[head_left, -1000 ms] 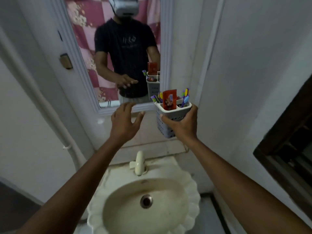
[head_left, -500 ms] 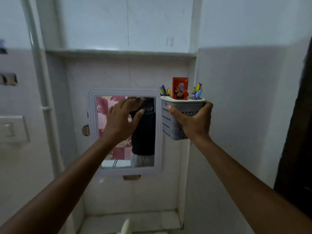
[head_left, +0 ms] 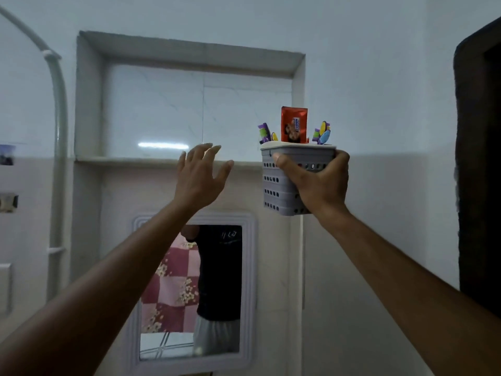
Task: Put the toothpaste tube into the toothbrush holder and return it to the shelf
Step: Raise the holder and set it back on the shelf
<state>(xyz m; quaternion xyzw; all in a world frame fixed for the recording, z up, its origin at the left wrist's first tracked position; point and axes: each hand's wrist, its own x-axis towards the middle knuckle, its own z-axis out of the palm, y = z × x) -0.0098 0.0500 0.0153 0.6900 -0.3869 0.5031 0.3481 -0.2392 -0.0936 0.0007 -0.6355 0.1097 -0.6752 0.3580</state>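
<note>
Nearly shelved
Right hand [head_left: 318, 183] clamps toothbrush holder [head_left: 284, 185] upright, rim level with shelf [head_left: 130, 160] ledge leftward; left hand [head_left: 199, 177] spread, empty.

Pale tiled wall [head_left: 379, 77], recessed marble niche [head_left: 189, 109], framed mirror [head_left: 189, 289] below, curved pipe [head_left: 60, 109] left, dark doorframe [head_left: 477, 158] right

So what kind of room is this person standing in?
Most likely a small bathroom: a framed mirror on a tiled wall, a pipe running up it, and a toothbrush holder gripped in the right hand near a recessed shelf.
</note>
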